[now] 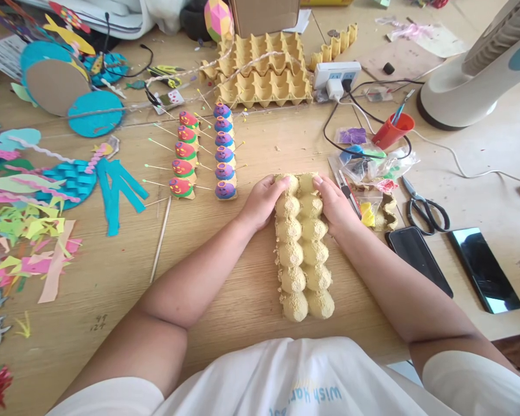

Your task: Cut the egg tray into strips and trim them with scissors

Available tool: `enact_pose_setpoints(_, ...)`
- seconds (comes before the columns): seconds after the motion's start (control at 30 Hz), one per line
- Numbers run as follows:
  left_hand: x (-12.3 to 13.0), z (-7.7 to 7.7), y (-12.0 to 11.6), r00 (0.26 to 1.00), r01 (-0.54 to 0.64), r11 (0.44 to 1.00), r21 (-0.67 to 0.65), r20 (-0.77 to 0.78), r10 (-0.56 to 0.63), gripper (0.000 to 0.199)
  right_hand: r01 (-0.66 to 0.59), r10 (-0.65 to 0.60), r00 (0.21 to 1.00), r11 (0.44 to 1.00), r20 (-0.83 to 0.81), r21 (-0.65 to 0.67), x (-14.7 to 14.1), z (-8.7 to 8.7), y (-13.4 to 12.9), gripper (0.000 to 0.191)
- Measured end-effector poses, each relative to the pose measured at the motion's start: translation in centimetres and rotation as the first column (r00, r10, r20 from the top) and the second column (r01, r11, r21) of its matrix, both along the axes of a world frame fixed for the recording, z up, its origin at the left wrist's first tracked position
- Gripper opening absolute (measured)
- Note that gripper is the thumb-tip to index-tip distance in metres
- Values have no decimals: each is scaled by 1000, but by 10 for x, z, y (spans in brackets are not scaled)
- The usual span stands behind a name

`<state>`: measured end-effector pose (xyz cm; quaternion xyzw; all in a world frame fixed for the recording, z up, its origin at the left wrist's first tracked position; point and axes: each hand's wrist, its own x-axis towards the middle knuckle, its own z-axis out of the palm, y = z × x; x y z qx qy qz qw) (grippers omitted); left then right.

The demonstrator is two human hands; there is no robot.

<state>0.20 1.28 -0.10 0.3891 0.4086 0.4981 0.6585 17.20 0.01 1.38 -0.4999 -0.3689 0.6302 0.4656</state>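
Note:
A yellow egg-carton piece with two long rows of bumps (pixel 304 248) lies bumps up on the wooden table in front of me. My left hand (pixel 262 202) grips its far left corner, thumb on top of a bump. At the far right corner my right hand (pixel 335 202) holds it the same way, its fingers hidden along the side. Beyond and to the left stand two painted bump strips, one red and green (pixel 185 151), one purple and blue (pixel 224 155), with pins stuck out of their sides.
Larger egg trays (pixel 264 69) sit at the back. On the right are a red cup (pixel 393 130), a utility knife (pixel 348 193), black scissors (pixel 425 208), two phones (pixel 419 260) and a power strip (pixel 337 74) with cables. Paper scraps (pixel 34 242) cover the left side.

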Motion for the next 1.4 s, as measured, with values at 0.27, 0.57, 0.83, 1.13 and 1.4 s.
enact_pose_setpoints(0.27, 1, 6, 0, 1000, 8, 1000, -10, 1, -8, 34, 30, -31, 999, 999, -39, -34, -2, -1, -1, 49)
enact_pose_setpoints(0.57, 1, 4, -1, 1000, 7, 1000, 12, -4, -7, 40, -54, 54, 999, 998, -1, 26, 0, 13, -2, 53)
enact_pose_setpoints(0.83, 3, 1, -2, 1000, 22, 999, 24, -6, -22, 55, -74, 73, 997, 994, 11, 81, 2, 12, 0, 56)
enact_pose_setpoints(1.13, 2, -2, -1, 995, -16, 999, 44, -98, 20, 50, -78, 78, 997, 993, 7, 86, 3, 10, 1, 58)
enact_pose_setpoints(1.4, 3, -2, -1, 1000, -3, 1000, 4, -27, 3, 47, -51, 55, 998, 994, -42, 100, 2, 4, 3, 58)
